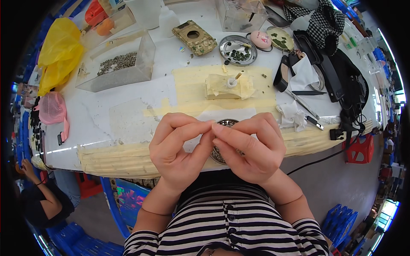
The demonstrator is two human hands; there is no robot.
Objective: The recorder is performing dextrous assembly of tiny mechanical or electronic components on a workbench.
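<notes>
From where I stand, both hands meet over the near side of the surface (94,123). The left hand (177,147) and the right hand (258,149) each bend thumb and forefinger into a closed pinch, fingertips touching those of the other — whatever sits between them, if anything, is too small for me to tell.

Under that meeting point lies a round metal dish (228,120), with small metallic pieces (219,155) in it. Being round, it has no long axis to follow; what counts is that its middle lies below and slightly right of the joined fingertips, so the right hand is nearer and hides most of it, while the left hand's tips only reach its left side.

Beyond the dish, straight out from the person, stands a block wrapped in tape (218,94) — a thin stick (238,76) rises from its top, leaning right.
</notes>
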